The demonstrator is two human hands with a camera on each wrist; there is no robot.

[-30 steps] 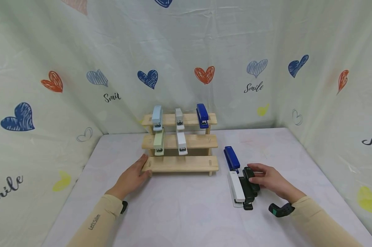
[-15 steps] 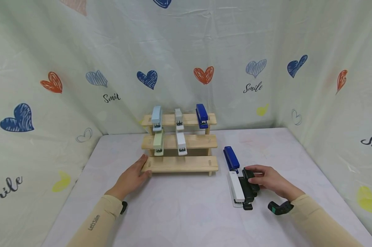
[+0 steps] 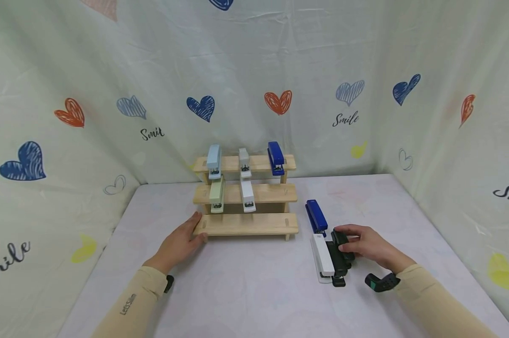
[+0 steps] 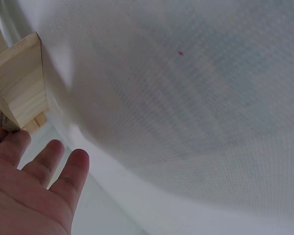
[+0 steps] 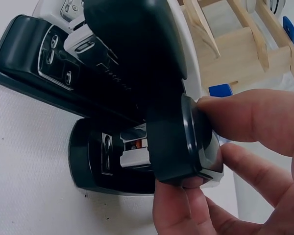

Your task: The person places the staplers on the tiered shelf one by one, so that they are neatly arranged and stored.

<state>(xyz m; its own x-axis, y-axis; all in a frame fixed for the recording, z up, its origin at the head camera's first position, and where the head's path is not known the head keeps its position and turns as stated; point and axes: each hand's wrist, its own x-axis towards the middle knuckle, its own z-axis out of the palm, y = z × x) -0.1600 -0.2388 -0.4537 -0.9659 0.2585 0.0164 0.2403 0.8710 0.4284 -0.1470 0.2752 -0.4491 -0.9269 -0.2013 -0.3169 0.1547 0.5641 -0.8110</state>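
Note:
My right hand (image 3: 366,243) pinches the end of a small black stapler (image 3: 343,244) between thumb and fingers. In the right wrist view this black stapler (image 5: 169,142) stands partly opened, its metal staple end showing. Against it lies a longer black stapler (image 3: 337,260), beside a white stapler (image 3: 323,256); a blue stapler (image 3: 316,216) lies just behind them. My left hand (image 3: 180,244) holds the left end of the bottom shelf of a wooden three-tier rack (image 3: 254,225), thumb at the front edge. The left wrist view shows its other fingers (image 4: 71,178) stretched out past the wood.
The top shelf carries a light blue stapler (image 3: 214,161), a grey stapler (image 3: 244,162) and a dark blue stapler (image 3: 276,158). On the middle shelf sit a pale green stapler (image 3: 217,195) and a white-topped stapler (image 3: 248,195). A patterned curtain (image 3: 237,61) hangs behind the table.
The view shifts very slightly. My right hand keeps its pinch on the small black stapler, and the left hand stays on the rack.

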